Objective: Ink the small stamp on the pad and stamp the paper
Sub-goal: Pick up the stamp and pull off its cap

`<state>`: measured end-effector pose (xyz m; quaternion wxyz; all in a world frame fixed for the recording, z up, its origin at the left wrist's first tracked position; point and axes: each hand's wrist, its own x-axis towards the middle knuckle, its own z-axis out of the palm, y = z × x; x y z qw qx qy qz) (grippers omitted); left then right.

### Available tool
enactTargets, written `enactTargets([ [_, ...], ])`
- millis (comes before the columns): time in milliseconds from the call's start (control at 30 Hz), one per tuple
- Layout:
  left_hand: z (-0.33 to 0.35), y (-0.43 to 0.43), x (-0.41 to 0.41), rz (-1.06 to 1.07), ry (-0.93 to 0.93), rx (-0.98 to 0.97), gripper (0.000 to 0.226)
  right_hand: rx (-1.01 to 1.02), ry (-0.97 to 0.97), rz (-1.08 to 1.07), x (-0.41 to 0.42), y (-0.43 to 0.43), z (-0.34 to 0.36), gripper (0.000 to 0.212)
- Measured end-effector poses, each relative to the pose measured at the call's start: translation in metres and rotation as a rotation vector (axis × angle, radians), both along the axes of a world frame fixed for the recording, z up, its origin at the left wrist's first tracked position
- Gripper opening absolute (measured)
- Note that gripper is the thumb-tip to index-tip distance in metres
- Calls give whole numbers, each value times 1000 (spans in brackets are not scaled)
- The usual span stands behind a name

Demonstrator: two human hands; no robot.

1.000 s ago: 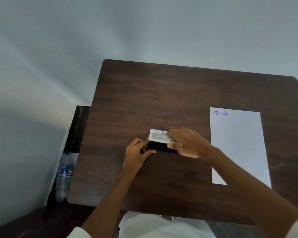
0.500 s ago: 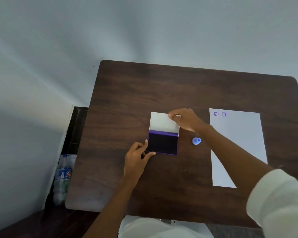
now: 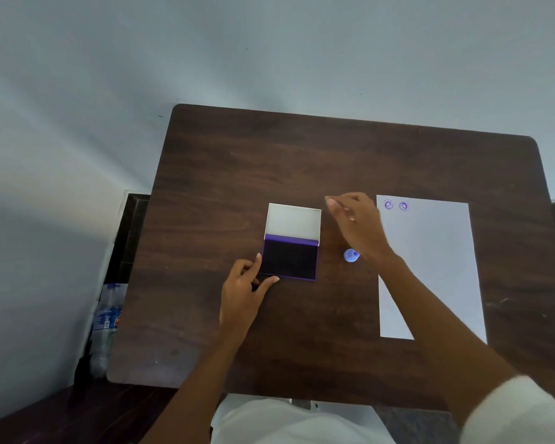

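Note:
The ink pad (image 3: 289, 259) lies open at the table's middle, its dark purple pad facing up and its white lid (image 3: 293, 222) folded back flat on the far side. My left hand (image 3: 244, 290) pinches the pad's near left corner. A small blue stamp (image 3: 351, 255) stands on the table just right of the pad, partly under my right wrist. My right hand (image 3: 354, 221) hovers between the lid and the paper, fingers apart and holding nothing. The white paper (image 3: 430, 267) lies to the right, with two purple stamp marks (image 3: 396, 205) at its far left corner.
The dark wooden table (image 3: 237, 161) ends close to a pale wall behind and on the left. A plastic water bottle (image 3: 104, 328) stands on the floor beside the table's left edge. My white clothing shows at the bottom.
My right hand swung the lid open until it lay flat, then let go and moved right toward the paper. The stamp came into view. My left hand stayed on the pad's corner.

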<state>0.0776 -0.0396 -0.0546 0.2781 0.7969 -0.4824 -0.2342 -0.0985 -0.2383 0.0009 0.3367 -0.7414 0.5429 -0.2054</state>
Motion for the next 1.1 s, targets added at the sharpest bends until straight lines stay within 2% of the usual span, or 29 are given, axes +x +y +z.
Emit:
enactTargets([
  [100,10,1,-11,132,56,14,67,-80,9,-115,-43,21,17,23],
  [200,28,-5,-38,242,36,-96,46,-79,106,-76,-71,47,17,27],
  [267,37,-16,-62,201,61,-162,34,-42,172,5,-75,57,11,32],
  [400,42,-40,-104,74,156,-186,28,1,224,104,-68,63,-7,31],
  [567,32,-51,-130,-5,178,-162,32,107,177,43,-64,59,-14,25],
  [700,26,-55,-135,2,202,-126,41,127,57,-32,-71,61,-6,22],
  [833,23,-61,-136,-54,275,-140,47,145,34,-34,-77,67,1,23],
  [1000,23,-68,-133,-103,317,-204,36,175,21,-26,-81,69,5,25],
  [1100,19,-73,-130,-55,363,-173,30,165,-1,-25,-82,68,6,22],
])
